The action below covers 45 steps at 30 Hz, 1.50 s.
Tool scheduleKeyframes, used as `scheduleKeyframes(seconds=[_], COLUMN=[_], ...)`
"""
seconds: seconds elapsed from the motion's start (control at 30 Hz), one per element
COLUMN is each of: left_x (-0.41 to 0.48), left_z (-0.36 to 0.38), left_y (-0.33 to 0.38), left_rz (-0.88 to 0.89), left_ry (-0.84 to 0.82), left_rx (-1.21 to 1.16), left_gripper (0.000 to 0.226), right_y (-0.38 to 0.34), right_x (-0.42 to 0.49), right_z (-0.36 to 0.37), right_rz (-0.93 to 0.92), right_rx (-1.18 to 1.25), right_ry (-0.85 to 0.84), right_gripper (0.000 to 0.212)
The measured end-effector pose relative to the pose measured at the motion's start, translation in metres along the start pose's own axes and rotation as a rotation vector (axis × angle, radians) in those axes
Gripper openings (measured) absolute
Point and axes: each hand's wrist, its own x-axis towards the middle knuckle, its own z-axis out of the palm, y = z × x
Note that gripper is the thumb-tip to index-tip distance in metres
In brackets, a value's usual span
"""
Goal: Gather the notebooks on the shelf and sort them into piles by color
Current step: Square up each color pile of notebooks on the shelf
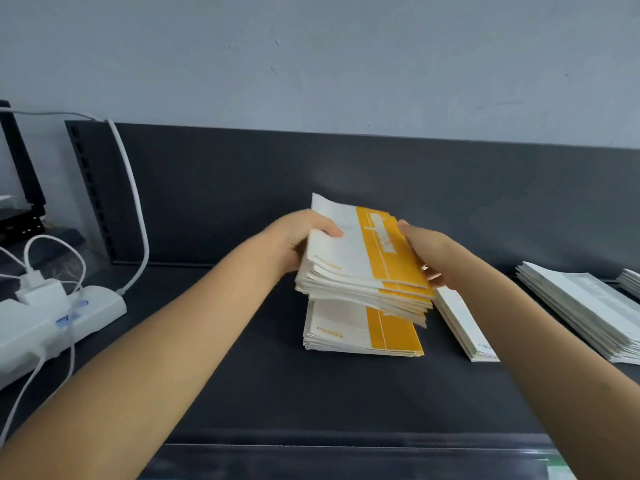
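My left hand (298, 237) grips the white edge of a thick stack of yellow-and-white paper notebooks (363, 268), thumb curled on the top cover and fingers underneath. My right hand (429, 251) pinches the yellow edge of the same stack, thumb on top. The stack sits tilted, its thin soft covers slightly fanned, over the middle of the dark grey metal shelf (242, 358). Right under it lies a flat pile of matching yellow-and-white notebooks (360, 334); I cannot tell whether the two touch.

Just right of that pile, partly hidden by my right arm, lies a slim white pile with blue print (460, 323). Nearer the shelf's right edge is a taller pile of pale grey-white notebooks (581, 306), and one more pile's corner (630, 282) shows at the very edge.

At the shelf's left edge rests a white plastic power strip (69, 317) with plugs in it, and a thick white cable (131, 202) loops up along the perforated dark back panel (242, 188).
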Motion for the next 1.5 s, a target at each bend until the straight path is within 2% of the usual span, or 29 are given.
scheduleKeyframes(seconds=[0.07,0.17,0.23,0.33,0.43,0.53,0.67,0.8,0.93,1.0,1.03,1.1,1.2,1.27,1.3,1.5], left_x=[-0.01,-0.023,-0.028,-0.034,-0.03,-0.021,-0.009,-0.004,-0.007,-0.01,-0.009,-0.008,-0.002,0.002,0.002,0.003], left_z=[-0.019,-0.054,-0.077,-0.113,-0.134,-0.136,-0.134,-0.126,-0.103,-0.083,-0.07,-0.04,-0.002,0.015,0.02,0.035], left_y=[0.01,0.013,0.005,-0.012,-0.032,-0.048,-0.058,-0.055,-0.041,-0.032,-0.029,-0.032,-0.044,-0.051,-0.053,-0.045], left_rz=[0.023,0.033,0.012,-0.049,-0.144,-0.24,-0.275,-0.265,-0.219,-0.088,-0.002,0.126,0.117,0.079,0.072,-0.018], left_ry=[0.041,0.118,0.172,0.236,0.233,0.21,0.197,0.266,0.41,0.409,0.375,0.282,0.137,0.115,0.127,0.175], left_rx=[0.005,0.041,0.062,0.048,0.038,0.105,0.247,0.582,1.098,1.05,0.947,0.799,0.815,0.969,1.065,1.188], left_gripper=[0.011,0.016,0.017,0.023,0.046,0.042,0.03,0.039,0.081,0.086,0.073,0.021,0.032,0.06,0.067,0.063], right_y=[0.0,0.008,0.014,0.02,0.023,0.023,0.024,0.027,0.028,0.029,0.029,0.03,0.031,0.033,0.033,0.029], right_x=[0.003,0.01,0.01,0.008,0.008,0.007,0.008,0.01,0.009,0.009,0.009,0.01,0.012,0.014,0.016,0.025], right_z=[0.002,0.014,0.023,0.036,0.042,0.046,0.049,0.05,0.049,0.048,0.048,0.048,0.046,0.044,0.043,0.027], right_rz=[-0.032,-0.091,-0.089,-0.026,0.017,0.0,-0.001,-0.016,-0.038,-0.047,-0.048,-0.047,-0.041,-0.024,-0.009,0.134], right_rx=[-0.047,-0.314,-0.402,-0.366,-0.358,-0.405,-0.425,-0.432,-0.443,-0.446,-0.443,-0.423,-0.378,-0.31,-0.252,0.058], right_ry=[0.039,0.037,0.026,-0.014,-0.045,-0.019,-0.004,0.005,0.002,-0.002,-0.006,-0.015,-0.033,-0.06,-0.079,-0.204], right_gripper=[0.054,0.036,0.034,0.06,0.084,0.086,0.084,0.085,0.082,0.081,0.081,0.083,0.084,0.083,0.081,0.08])
